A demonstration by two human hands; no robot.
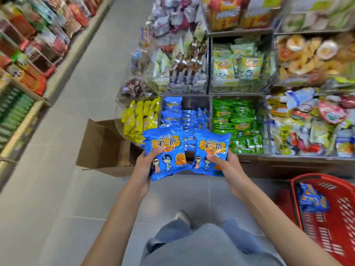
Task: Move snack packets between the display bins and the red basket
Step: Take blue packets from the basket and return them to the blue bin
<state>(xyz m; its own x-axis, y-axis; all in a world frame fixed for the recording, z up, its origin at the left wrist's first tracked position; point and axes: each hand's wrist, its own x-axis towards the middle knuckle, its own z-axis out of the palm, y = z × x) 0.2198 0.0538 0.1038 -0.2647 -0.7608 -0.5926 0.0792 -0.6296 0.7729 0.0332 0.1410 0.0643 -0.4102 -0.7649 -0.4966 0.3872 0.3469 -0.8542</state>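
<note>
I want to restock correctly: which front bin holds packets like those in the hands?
The bin between the yellow packets and the green packets: only its packets are blue.

1. Bright, even, diffuse light; only soft, faint shadows on the floor [57,189].
2. Strong wide-angle bending at the edges; left shelves [28,45] smeared with blur.
3. Centre is sharpest: held blue packets [163,143] show mild foil glare.

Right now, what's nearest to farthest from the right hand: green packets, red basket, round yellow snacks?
1. Green packets, just ahead of the right hand.
2. Red basket, low down to its right.
3. Round yellow snacks, up high at the back right.
</note>
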